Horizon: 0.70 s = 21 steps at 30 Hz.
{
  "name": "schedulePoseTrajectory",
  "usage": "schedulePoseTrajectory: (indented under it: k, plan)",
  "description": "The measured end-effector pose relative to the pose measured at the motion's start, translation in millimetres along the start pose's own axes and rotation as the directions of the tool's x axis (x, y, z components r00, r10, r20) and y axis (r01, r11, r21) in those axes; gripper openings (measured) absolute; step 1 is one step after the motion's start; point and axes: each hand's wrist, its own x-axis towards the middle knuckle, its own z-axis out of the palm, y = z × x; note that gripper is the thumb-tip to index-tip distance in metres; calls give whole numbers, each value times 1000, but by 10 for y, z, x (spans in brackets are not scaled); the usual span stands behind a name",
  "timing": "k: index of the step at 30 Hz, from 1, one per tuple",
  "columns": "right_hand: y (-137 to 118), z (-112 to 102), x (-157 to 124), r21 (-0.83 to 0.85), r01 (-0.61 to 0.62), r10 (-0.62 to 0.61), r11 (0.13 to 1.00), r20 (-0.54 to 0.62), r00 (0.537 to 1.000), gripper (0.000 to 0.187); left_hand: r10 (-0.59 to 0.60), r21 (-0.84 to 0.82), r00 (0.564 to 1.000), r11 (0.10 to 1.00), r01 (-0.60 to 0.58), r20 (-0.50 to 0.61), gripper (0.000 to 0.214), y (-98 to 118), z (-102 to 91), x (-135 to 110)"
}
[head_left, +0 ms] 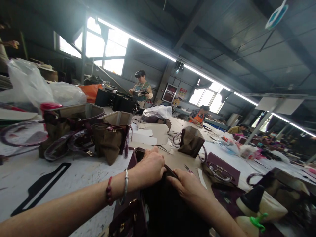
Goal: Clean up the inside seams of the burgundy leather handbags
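A dark maroon handbag (pixel 133 210) with a black lining stands open on the worktable right in front of me. My left hand (pixel 150 166), with a silver bangle and a red bead bracelet at the wrist, is closed over the bag's top rim. My right hand (pixel 189 187) presses its fingers into the bag's opening beside the left one, gripping the rim. Small scissors (pixel 189 169) lie just beyond my right hand.
Several brown handbags (pixel 108 136) stand on the white table (pixel 81 174), with cardboard cutouts (pixel 150 133) and plastic bags (pixel 29 82). Glue bottles (pixel 261 204) sit at the lower right. A maroon flap piece (pixel 224 166) lies right of centre. Two people (pixel 142 87) work farther back.
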Motion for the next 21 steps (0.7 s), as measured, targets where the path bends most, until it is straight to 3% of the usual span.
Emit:
schedulePoseTrajectory:
  k: [5, 12, 21]
  plan:
    - [-72, 72, 82, 99, 49, -45, 994, -43, 998, 26, -1, 20, 1000, 1000, 1, -32, 18, -86, -51, -59]
    - [-70, 82, 36, 30, 25, -22, 999, -81, 996, 25, -74, -25, 997, 997, 74, -1, 17, -189, -192, -139]
    - [-26, 95, 60, 44, 65, -62, 997, -72, 996, 27, -65, 28, 998, 997, 65, 8, 22, -189, -251, -92]
